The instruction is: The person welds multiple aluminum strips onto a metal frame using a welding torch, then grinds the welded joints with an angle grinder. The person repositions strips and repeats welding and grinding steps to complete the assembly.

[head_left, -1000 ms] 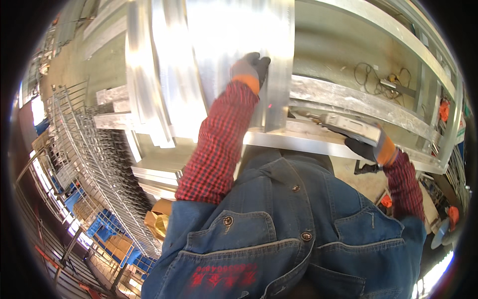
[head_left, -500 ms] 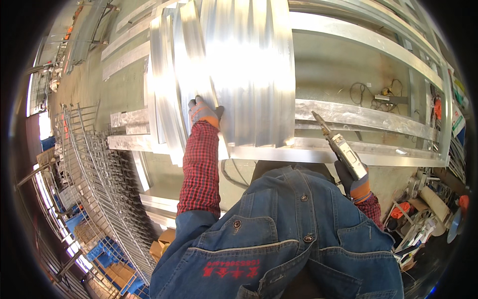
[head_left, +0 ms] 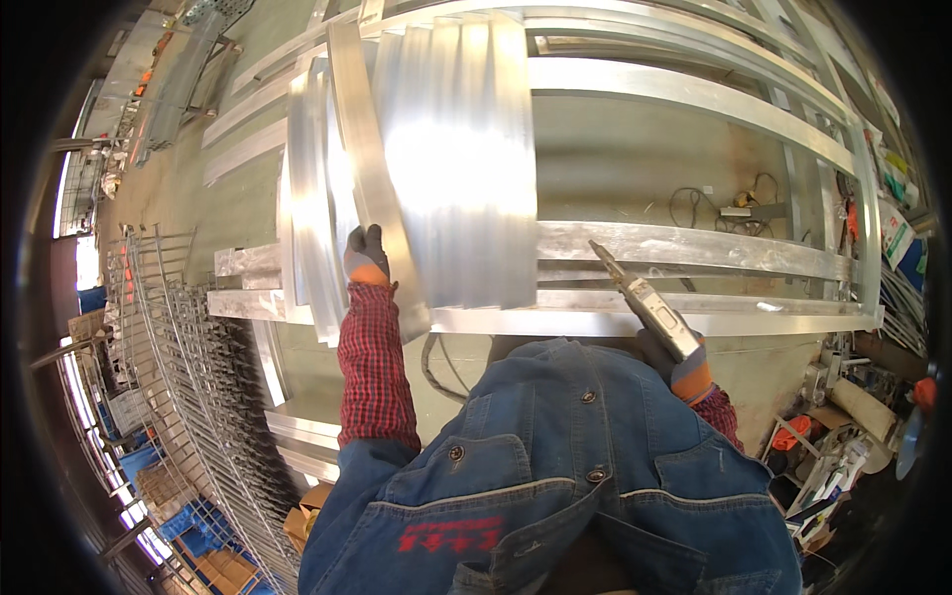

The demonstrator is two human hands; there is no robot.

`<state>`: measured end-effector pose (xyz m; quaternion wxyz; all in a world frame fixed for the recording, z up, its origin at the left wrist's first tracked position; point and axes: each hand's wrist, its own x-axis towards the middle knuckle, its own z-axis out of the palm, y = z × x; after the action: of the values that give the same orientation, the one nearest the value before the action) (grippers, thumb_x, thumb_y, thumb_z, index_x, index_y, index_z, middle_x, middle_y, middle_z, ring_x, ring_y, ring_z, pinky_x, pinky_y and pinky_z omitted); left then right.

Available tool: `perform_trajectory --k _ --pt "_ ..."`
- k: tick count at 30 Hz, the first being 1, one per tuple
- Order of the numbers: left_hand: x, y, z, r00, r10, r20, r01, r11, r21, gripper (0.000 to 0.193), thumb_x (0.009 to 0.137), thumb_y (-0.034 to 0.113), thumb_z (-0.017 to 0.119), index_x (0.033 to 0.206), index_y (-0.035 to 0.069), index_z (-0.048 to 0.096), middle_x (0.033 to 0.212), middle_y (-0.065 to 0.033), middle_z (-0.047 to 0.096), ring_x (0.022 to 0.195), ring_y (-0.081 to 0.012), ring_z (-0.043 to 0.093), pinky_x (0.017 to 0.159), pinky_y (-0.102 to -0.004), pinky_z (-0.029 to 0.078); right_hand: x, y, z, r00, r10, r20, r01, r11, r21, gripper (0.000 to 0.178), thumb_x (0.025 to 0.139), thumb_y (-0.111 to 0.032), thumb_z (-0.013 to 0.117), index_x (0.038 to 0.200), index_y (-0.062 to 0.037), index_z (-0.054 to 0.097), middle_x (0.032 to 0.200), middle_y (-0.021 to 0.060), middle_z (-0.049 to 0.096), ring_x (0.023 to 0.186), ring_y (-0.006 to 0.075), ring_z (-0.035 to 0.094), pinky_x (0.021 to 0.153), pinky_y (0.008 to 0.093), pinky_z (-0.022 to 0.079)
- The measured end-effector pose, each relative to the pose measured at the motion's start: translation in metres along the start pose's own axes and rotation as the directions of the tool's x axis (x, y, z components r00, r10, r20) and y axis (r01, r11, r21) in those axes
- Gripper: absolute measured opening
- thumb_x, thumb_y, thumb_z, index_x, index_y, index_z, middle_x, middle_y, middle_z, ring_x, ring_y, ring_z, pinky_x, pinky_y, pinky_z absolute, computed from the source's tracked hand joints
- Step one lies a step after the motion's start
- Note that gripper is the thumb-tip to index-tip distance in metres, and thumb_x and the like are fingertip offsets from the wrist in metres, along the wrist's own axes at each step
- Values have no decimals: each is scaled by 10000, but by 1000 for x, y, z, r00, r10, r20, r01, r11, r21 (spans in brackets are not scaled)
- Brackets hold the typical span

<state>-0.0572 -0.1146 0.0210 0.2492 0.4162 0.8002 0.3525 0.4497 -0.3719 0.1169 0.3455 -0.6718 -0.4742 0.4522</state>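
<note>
My left hand (head_left: 367,258), in a grey and orange glove, grips a long metal channel strip (head_left: 363,149) near its lower part. The strip lies slanted over a row of similar shiny metal strips (head_left: 466,169), which rest side by side across a metal frame (head_left: 684,243). Several more strips (head_left: 315,188) stand to its left. In my gloved right hand (head_left: 684,362) is a silver handheld power tool (head_left: 654,309) with a narrow tip, pointing up and left above the frame's near rail. Glare washes out part of the strips.
A tall metal rack (head_left: 169,367) with many rods stands at the left. On the floor beyond the frame lies a corded tool (head_left: 749,210). Clutter with an orange item (head_left: 791,432) sits at the lower right. A cardboard box (head_left: 307,511) is by my left side.
My left hand has shifted left and down, and the gripped strip now lies more clearly on top of the others. The whole view has shifted slightly; the right hand still holds the tool.
</note>
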Motion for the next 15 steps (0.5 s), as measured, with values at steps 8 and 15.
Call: perform_trajectory --k 8,15 --pt "-122 81 131 886 -55 461 262 879 -399 430 1071 264 773 1376 -32 711 1237 -128 783 1067 -210 697 918 -371 572 1 18 -58 995 95 -40 -92 994 56 264 1003 -136 831 1219 -6 752 935 76 793 794 110 728 672 318 581" --pt "-151 93 201 840 -109 532 244 951 -191 714 1028 413 807 1561 -13 597 1444 -151 720 1212 -268 666 1070 -435 532 0 43 -84 970 231 -72 -207 947 247 286 988 -155 851 1218 -13 756 906 74 792 764 107 725 659 315 576"
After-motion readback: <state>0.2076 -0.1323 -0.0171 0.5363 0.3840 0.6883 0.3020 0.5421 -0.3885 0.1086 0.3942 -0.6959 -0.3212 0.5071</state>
